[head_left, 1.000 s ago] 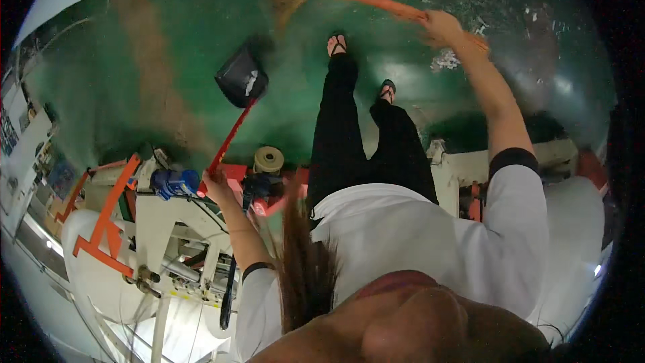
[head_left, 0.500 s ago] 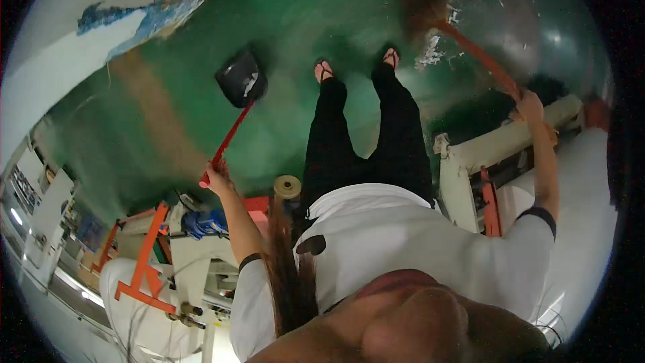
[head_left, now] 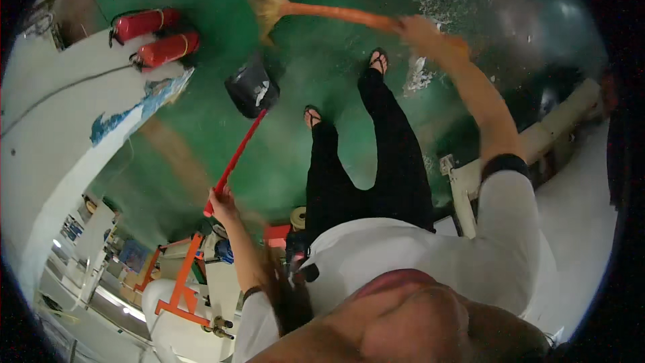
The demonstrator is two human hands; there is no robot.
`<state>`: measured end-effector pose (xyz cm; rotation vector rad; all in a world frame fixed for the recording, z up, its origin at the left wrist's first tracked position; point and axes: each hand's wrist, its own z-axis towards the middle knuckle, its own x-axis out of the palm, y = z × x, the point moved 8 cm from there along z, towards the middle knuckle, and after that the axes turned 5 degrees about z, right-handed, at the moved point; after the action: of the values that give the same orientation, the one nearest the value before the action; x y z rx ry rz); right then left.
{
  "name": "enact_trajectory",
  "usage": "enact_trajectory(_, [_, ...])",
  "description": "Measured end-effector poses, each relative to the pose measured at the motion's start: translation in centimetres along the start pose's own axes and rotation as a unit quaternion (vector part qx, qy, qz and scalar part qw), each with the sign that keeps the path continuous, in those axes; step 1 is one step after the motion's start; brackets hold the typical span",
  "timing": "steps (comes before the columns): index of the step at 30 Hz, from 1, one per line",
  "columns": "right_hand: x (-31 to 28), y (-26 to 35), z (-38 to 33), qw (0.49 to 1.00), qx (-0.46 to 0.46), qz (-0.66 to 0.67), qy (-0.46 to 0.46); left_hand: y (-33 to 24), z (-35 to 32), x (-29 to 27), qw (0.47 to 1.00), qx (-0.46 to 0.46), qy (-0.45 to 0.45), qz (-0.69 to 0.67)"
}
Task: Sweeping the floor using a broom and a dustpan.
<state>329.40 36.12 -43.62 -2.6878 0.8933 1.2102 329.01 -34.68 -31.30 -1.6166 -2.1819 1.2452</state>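
Note:
My left hand (head_left: 223, 203) is closed round the red handle of a long-handled dustpan (head_left: 243, 87). Its black pan rests on the green floor, ahead and left of my feet, with a pale scrap in it. My right hand (head_left: 430, 37) grips the orange handle of a broom (head_left: 336, 13), my arm stretched forward. The broom's straw-coloured bristles are blurred and fan out beyond the dustpan, apart from it. White debris (head_left: 420, 77) lies on the floor to the right of my right foot.
Two red fire extinguishers (head_left: 158, 33) are by the white wall at the far left, whose corner (head_left: 144, 97) has peeling blue paint. An orange metal frame (head_left: 185, 279) stands at lower left. A cream-coloured machine frame (head_left: 524, 154) is at my right. More pale flakes dot the far floor.
My right hand has swung the broom forward and leftward, from the far right to beyond the dustpan. My right foot is now further ahead than the left. The dustpan stays in my left hand.

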Motion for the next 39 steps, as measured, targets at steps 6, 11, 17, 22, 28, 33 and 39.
enact_trajectory(6, [-4.8,-10.8,0.1,0.995,0.052,0.08,0.033,-3.6,-5.4,8.7,0.999,0.041,0.006,0.029])
enact_trajectory(11, [-6.9,-30.6,-12.1,0.972,0.228,0.057,-0.002,-6.7,-4.8,16.4,0.997,0.052,0.058,0.017])
enact_trajectory(17, [-10.1,-34.0,-23.4,0.978,0.194,0.046,-0.065,-8.7,-1.7,22.0,0.993,0.071,0.093,-0.011])
enact_trajectory(22, [-7.5,-28.5,-28.2,0.953,0.254,0.167,0.001,-10.9,0.5,24.6,0.99,0.064,0.126,-0.007])
enact_trajectory(28, [-8.0,-11.6,-17.2,0.963,0.125,0.238,-0.025,-13.7,6.6,24.3,0.987,0.073,0.144,-0.004])
enact_trajectory(33, [-8.9,0.8,-2.0,0.962,0.071,0.261,-0.038,-15.6,12.6,22.0,0.995,0.015,0.097,0.012])
enact_trajectory(39, [-8.9,11.4,18.1,0.976,0.117,0.181,-0.008,-19.0,16.2,23.1,0.993,0.025,0.104,0.053])
